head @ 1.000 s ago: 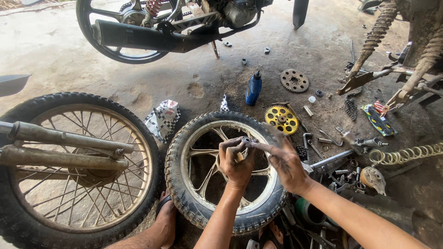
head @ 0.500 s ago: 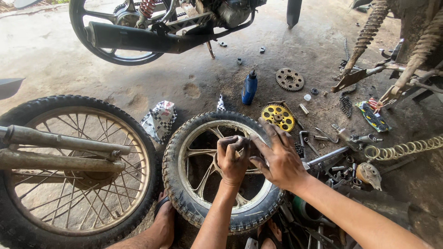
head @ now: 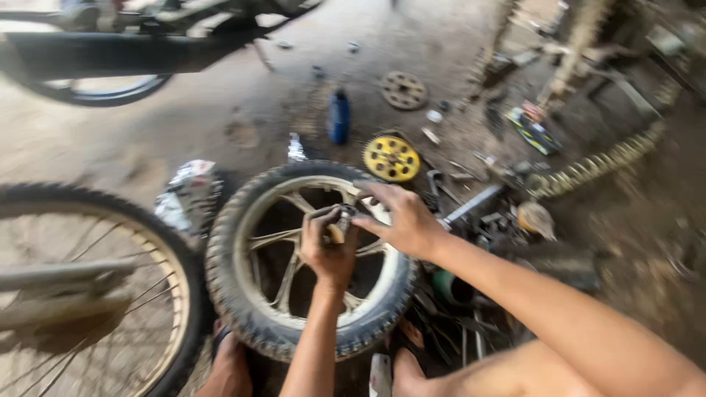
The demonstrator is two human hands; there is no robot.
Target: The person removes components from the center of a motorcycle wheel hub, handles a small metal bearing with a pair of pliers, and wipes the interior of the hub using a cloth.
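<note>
A small motorcycle wheel with a black tyre (head: 229, 242) and a pale cast rim (head: 294, 200) lies flat on the dirt floor in front of me. My left hand (head: 327, 250) is closed around a small dark part at the wheel's hub. My right hand (head: 403, 219) lies just beside it over the rim, with its fingers stretched toward the left hand and touching that part. The picture is blurred, so the part itself is unclear. My bare feet (head: 229, 364) press against the near side of the tyre.
A large spoked wheel (head: 158, 250) lies at the left. A motorcycle (head: 110, 51) stands at the top. Beyond the small wheel are a yellow sprocket (head: 391, 158), a blue bottle (head: 339, 117) and a dark sprocket (head: 404, 90). Tools and a coiled spring (head: 603, 165) litter the right.
The view has swung and become blurred. My right hand has closed in from a spread pose toward my left hand at the hub. The left hand stays clenched there.
</note>
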